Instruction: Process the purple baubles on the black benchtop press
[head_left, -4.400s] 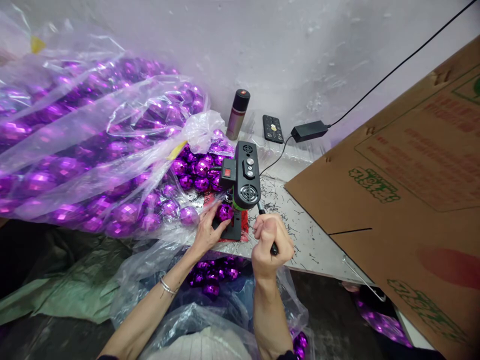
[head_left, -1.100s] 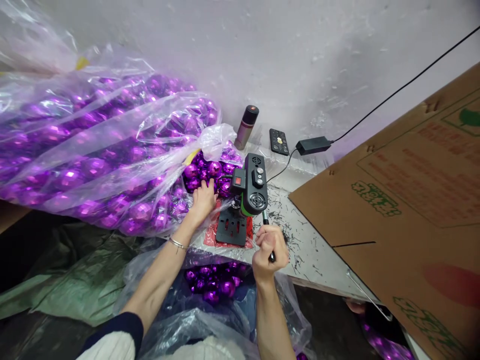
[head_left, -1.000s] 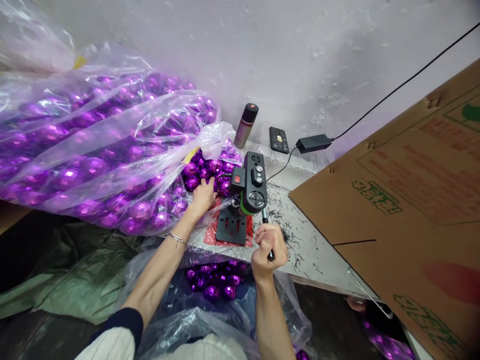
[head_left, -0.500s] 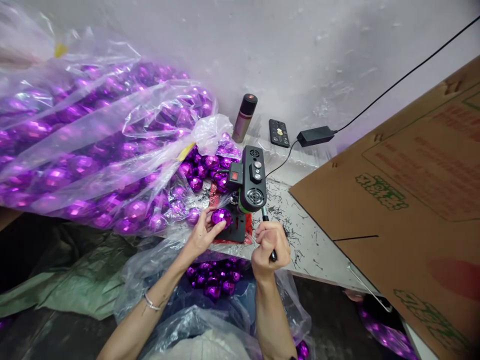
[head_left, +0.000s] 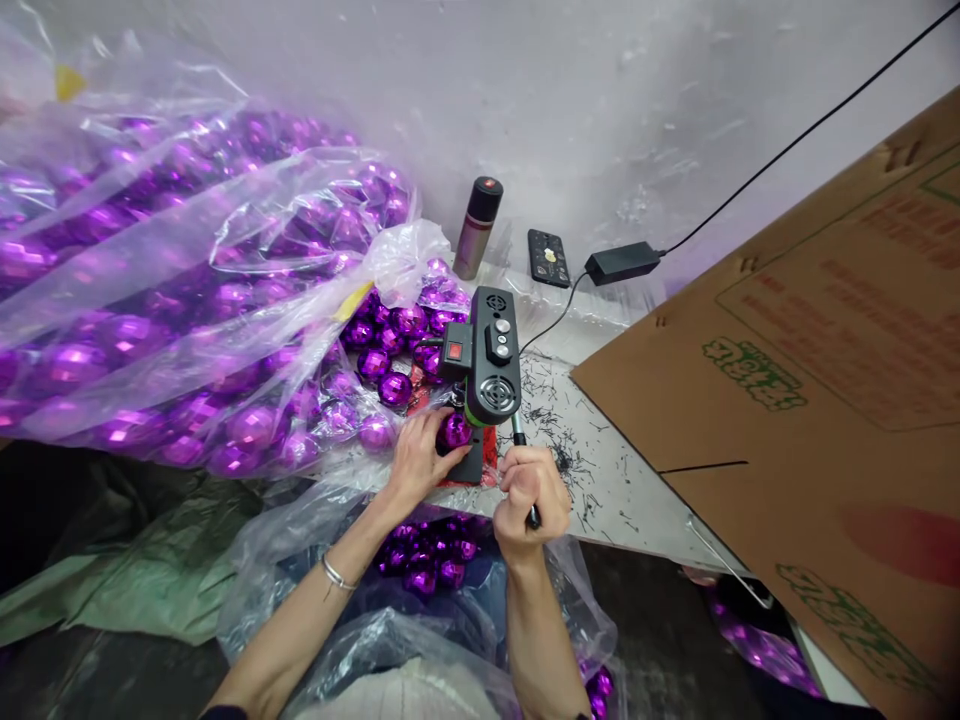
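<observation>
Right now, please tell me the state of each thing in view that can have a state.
Left hand: shut on purple ball, held under the small press.
Right hand: shut on lever handle.
Big clear bag: full of purple balls.
Bottle: upright, capped.
Power adapter: cable attached.

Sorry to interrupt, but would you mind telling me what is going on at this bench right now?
A person is working at a small black bench drill on a white table. The left hand holds a purple faceted ball on the drill's base, under the head. The right hand is closed around the drill's lever. A big clear bag of purple balls lies to the left, and more balls sit in a bag below the table edge. Dark shavings are scattered on the table.
</observation>
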